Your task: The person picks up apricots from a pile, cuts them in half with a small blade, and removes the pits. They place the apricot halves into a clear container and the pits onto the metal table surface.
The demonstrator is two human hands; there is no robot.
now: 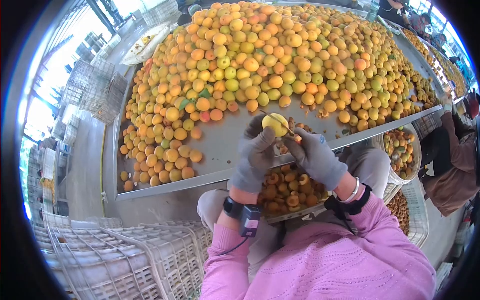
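Observation:
Both hands wear grey gloves and meet above the near edge of the metal table (215, 150). Between the fingers of my left hand (257, 152) is a yellow apricot (275, 124). A thin dark tool or stem crosses the fruit, too small to make out fully. My right hand (317, 157) is closed at the fruit's right side, its fingertips pinching a small reddish-brown piece (297, 138). A big heap of orange and yellow apricots (265, 55) lies behind the hands. Below them, a container at my lap holds halved apricots (290, 190).
White plastic crates (145, 255) stand at the lower left, more (90, 85) at the upper left. A bucket of mixed fruit pieces (400, 150) is at the right, above a crate of brown pits (398, 212). Another person (452, 165) sits at the far right.

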